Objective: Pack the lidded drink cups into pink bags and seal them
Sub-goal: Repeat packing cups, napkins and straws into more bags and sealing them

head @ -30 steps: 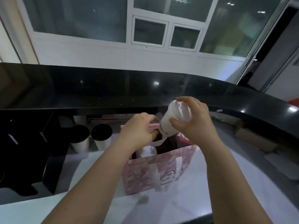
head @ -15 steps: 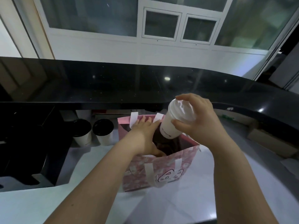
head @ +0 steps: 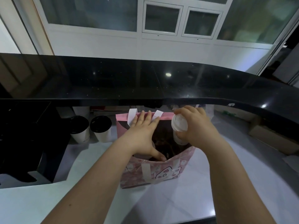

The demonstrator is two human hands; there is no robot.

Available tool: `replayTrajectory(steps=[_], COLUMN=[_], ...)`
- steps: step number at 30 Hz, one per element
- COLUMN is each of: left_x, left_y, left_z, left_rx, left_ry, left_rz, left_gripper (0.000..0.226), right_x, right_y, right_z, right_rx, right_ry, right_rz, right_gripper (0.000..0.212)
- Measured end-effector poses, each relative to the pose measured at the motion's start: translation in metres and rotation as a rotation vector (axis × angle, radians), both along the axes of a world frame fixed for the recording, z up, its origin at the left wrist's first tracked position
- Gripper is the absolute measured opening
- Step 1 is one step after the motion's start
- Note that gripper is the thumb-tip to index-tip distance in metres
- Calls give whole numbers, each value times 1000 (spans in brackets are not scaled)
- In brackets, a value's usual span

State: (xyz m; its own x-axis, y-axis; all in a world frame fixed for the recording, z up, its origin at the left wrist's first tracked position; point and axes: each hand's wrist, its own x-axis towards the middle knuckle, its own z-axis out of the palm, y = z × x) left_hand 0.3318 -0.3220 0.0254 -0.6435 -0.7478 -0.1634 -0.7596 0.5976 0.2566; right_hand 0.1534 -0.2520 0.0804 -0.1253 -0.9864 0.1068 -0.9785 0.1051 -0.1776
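Left hand [head: 142, 135] flat, right hand [head: 198, 126] curled.

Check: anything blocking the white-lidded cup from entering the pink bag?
Nothing visible. The left hand spreads the mouth of the pink bag at its left; the right hand holds the cup at the open right side. Deeper inside is dark.
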Motion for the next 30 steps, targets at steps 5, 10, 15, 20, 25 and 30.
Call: replayTrajectory(steps=[5, 10, 15, 20, 25, 30], left_x=[-4, -3, -4, -2, -5, -4], left_y=[3, 11, 19, 25, 31, 34], left_z=[-4, -4, -3, -4, -5, -8], left_rx=[-8, -29, -27, -21, -24, -4], left_ry=[8, -41, -87, -85, -105, -86], left_rz=[0, -7, 7, 13, 11, 15], left_gripper=[144, 145, 146, 149, 149, 148], right_x=[20, 11, 4, 1, 8, 9], right_y=[-9, -10, -17, -28, -42, -43], right_z=[-22, -38, -47, -54, -60, -76], right_rx=[-7, 162, 335, 273, 287, 344], right_ry=[220, 139, 54, -36, -70, -41], right_rz=[154, 139, 33, 1, 22, 70], right_gripper=[67, 68, 74, 70, 71, 65])
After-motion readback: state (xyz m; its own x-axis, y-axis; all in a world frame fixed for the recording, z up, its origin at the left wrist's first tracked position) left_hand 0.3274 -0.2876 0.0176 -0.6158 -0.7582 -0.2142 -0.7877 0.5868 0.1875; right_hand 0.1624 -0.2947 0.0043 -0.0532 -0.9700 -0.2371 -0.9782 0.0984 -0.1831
